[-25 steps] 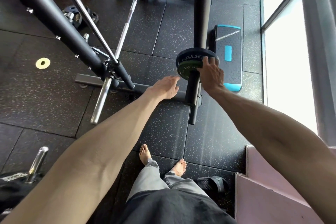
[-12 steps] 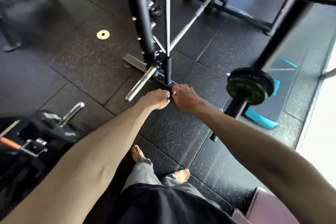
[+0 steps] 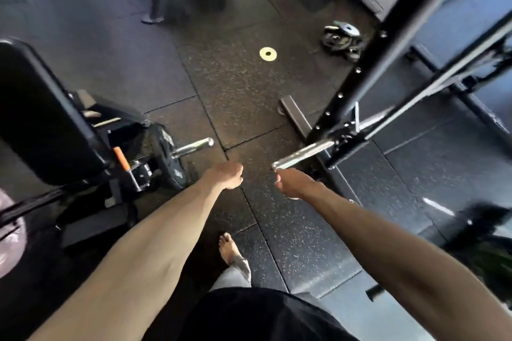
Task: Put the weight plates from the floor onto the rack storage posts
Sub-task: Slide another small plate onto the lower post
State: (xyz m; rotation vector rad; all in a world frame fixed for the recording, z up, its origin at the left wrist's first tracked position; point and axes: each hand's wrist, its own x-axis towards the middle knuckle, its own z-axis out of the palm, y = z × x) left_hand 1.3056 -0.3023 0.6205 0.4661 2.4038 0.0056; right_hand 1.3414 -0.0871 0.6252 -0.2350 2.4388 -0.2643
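A small yellow weight plate (image 3: 268, 54) lies flat on the dark rubber floor ahead of me. Farther right, a pile of small dark plates (image 3: 341, 37) rests on the floor beside the black rack upright (image 3: 388, 44). My left hand (image 3: 225, 176) and my right hand (image 3: 293, 183) hang in front of me with fingers curled loosely, holding nothing. The right hand is just below the chrome end of a barbell sleeve (image 3: 303, 153) on the rack. The view is motion-blurred.
A padded bench (image 3: 41, 116) stands at my left, with a black plate on a second bar (image 3: 169, 159) beside it. The rack's base foot (image 3: 296, 119) lies across the floor ahead. My bare foot (image 3: 228, 248) is below the hands.
My right hand let go of the green plate on the storage post and drew back. The view has swung left, so the post has left the frame and the yellow plate now lies ahead.
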